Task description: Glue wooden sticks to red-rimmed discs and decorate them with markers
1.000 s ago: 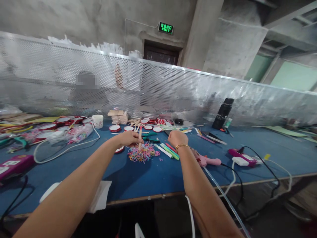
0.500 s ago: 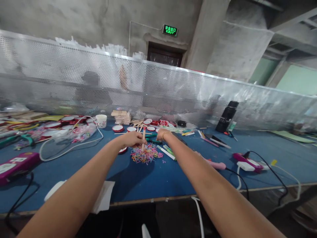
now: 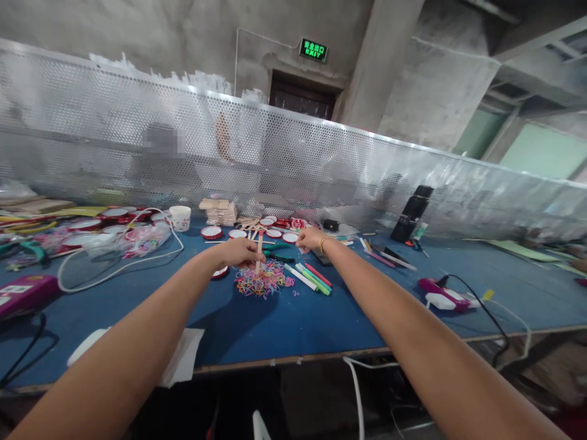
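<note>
And the right hand swings away to its right, off the green-handled pliers it was reaching over half a second ago, baring the red marker that the forearm was covering. The left hand barely stirs: it keeps its pinch on the wooden stick, thumb and fingers closed about the lower half, the red tip standing up clear of the grip. The stick's lower end is down at the pile of small coloured bands; whether it touches them, I can't tell from here.

Over on the right, the fingers are curled and a small pale patch shows at their tips, but whether they pinch something is too small to call. That hand hangs just beside the red-rimmed discs, above a dark flat object.

How to play this well? I'd say the left hand should keep the stick upright with a light, firm pinch, the upper part left free for the other hand. The right wants fingertip work only, lifting clear of the pliers and approaching from the side, so the sleeveless forearm doesn't roll the markers. Loose bands look easy to snag, so raising the stick a little off the pile seems the safer line.
</note>
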Tool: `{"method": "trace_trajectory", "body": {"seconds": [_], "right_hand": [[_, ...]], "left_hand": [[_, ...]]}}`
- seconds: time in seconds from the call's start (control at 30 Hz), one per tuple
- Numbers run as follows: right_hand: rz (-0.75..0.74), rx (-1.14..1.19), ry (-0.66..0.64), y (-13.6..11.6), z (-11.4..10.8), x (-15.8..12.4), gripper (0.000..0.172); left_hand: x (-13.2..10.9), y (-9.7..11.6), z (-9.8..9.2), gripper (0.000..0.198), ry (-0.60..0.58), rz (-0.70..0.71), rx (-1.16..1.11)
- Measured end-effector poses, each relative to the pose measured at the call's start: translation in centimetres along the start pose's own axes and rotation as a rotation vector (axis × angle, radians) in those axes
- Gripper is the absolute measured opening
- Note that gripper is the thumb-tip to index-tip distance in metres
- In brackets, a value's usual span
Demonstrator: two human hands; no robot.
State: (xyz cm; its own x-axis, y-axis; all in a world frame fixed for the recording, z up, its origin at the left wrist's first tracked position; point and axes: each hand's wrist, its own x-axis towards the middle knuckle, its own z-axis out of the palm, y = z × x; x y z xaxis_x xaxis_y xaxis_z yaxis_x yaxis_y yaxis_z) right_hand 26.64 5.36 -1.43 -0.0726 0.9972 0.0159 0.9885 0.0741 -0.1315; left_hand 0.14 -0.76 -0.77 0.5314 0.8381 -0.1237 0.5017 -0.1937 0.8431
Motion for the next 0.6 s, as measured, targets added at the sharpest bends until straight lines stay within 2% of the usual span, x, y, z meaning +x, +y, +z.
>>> {"method": "trace_trajectory", "body": {"seconds": [0.3,0.6], "right_hand": [[-0.018,0.061,0.000,1.4,1.9,-0.7,0.016],[-0.025,0.051,-0.068,1.5,2.1,-0.7,0.015]], "left_hand": [[0.1,-0.2,-0.1,0.044,-0.017,0.011,0.001],[0.0,-0.1,-0.1,0.040,-0.015,0.002,-0.001]]}}
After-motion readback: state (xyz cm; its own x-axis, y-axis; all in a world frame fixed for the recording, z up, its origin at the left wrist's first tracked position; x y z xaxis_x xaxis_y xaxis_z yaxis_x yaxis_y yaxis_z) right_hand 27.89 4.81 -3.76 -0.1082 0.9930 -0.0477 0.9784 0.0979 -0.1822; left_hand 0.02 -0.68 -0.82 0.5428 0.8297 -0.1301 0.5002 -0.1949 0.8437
